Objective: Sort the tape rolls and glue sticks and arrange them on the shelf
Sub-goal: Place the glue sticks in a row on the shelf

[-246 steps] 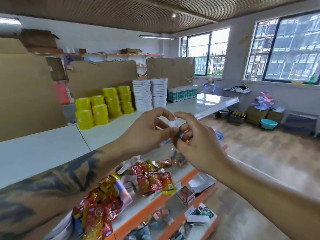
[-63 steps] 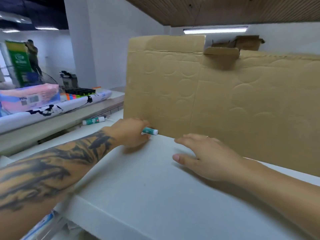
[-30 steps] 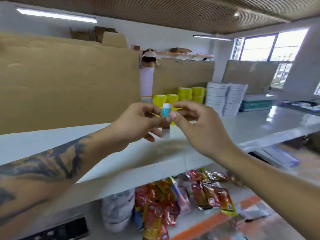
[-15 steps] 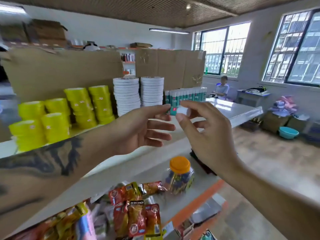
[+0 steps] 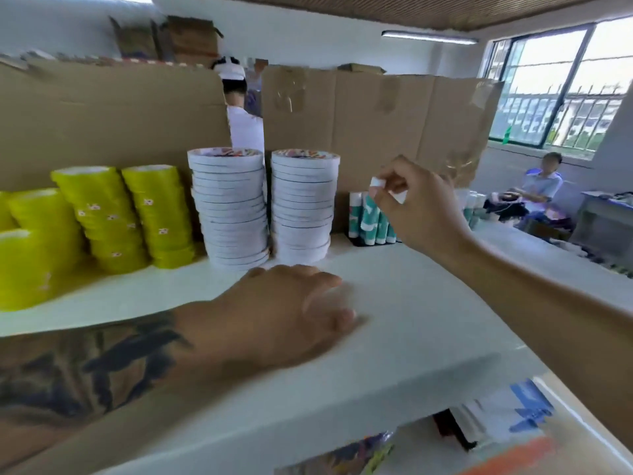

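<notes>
Above the shelf (image 5: 394, 303), the right hand (image 5: 421, 207) is raised with the forearm entering from the lower right. Its grip is closed: thumb and fingers pinch a small white piece (image 5: 376, 183); a second white part shows at the palm side. Whether this is a cap or a whole glue stick cannot be told, as the frame is blurred. The hand sits in front of, and partly hides, the glue sticks (image 5: 368, 221), which stand upright in a row at the back of the shelf, white-topped with teal bodies.

Lower and nearer the camera, the left hand (image 5: 291, 313) lies palm down on the shelf, tattooed forearm entering from the lower left. Its grip holds nothing; the fingers are extended and slightly bent, tips touching the white top.

Left of the glue sticks stand two tall stacks of white tape (image 5: 263, 204), just beside each other. Further left are stacks of yellow tape (image 5: 113, 214), some leaning. All rolls sit on the same shelf, against cardboard (image 5: 113, 111) sheets that form a back wall.

Below the shelf's front edge, a lower level holds blurred packets (image 5: 503, 413). Behind the cardboard gap a person in white (image 5: 239, 108) stands. At far right, a seated person (image 5: 543, 183) is beside a window (image 5: 561, 87).
</notes>
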### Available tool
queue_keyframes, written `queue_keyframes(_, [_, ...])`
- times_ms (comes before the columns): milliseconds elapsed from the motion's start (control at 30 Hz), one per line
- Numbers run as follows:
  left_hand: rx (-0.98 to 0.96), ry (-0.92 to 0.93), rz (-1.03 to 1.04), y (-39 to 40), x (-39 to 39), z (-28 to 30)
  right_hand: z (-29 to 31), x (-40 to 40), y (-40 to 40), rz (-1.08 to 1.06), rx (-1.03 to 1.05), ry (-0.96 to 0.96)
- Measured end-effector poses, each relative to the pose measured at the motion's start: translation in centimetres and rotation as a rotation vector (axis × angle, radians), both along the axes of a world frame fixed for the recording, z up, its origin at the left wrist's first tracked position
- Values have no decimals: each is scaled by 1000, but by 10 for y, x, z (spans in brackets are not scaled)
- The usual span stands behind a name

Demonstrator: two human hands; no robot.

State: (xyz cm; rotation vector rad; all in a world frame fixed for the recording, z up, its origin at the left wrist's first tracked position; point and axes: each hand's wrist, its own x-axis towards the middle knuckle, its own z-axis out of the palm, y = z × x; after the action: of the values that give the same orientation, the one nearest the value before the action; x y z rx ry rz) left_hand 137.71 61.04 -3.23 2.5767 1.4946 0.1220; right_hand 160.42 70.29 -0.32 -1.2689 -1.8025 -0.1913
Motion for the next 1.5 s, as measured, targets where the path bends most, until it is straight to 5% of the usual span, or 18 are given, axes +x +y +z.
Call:
queue_keyframes(233, [-11, -4, 129, 3, -3, -16, -13, -4, 56, 2, -114, -238])
queue_keyframes(800, [-69, -9, 166, 2, -1, -12, -31, 3, 59, -6, -80, -241])
queue_keyframes(1233, [-74, -3, 155, 4, -3, -14, -29, -6, 62, -44, -97, -486])
queue_keyframes(1500, [-59, -16, 144, 7, -6, -19, -29, -7, 58, -103, -63, -473])
